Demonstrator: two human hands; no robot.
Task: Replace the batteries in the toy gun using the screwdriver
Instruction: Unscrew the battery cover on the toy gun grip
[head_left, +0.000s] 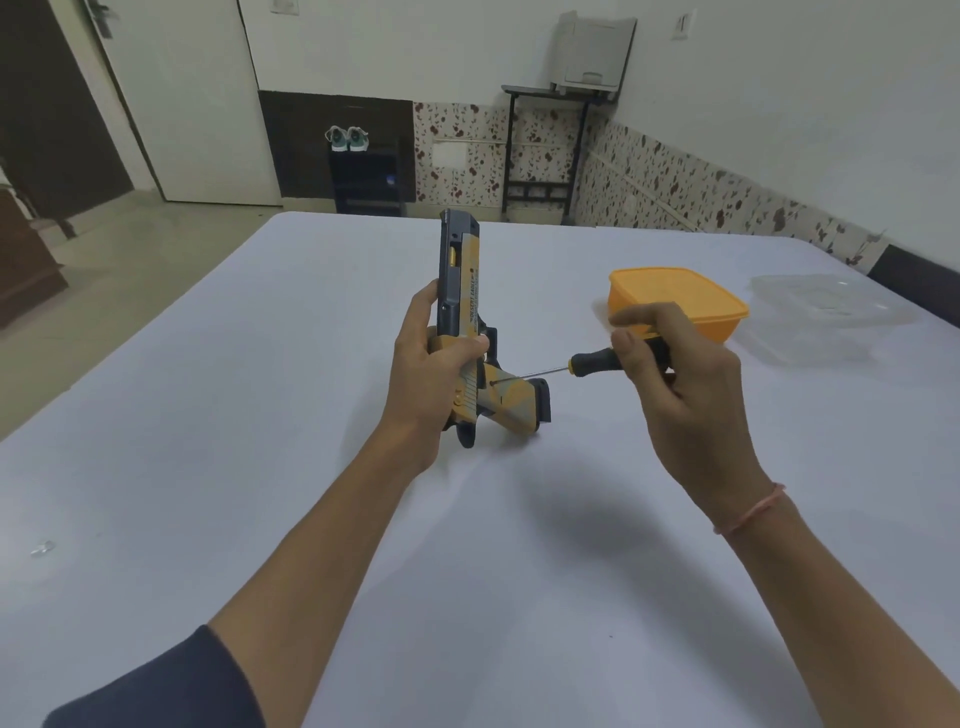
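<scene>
Gripping the toy gun (460, 291) around its frame, the left hand (431, 374) holds it upright low over the surface (260, 415), muzzle up and handle jutting to the right. The right hand (670, 379) pinches the screwdriver (597, 359) by its black handle between thumb and curled fingers. The thin shaft reaches left, and its tip sits at a small dark screw (492, 383) on the side of the gun's handle. To do this well, keep the shaft square to the screw, press inward while turning, and brace the gun so the tip cannot skid. Beyond the right hand stand an orange container (685, 296) and a clear container (831, 317); either could take the loose screw.
</scene>
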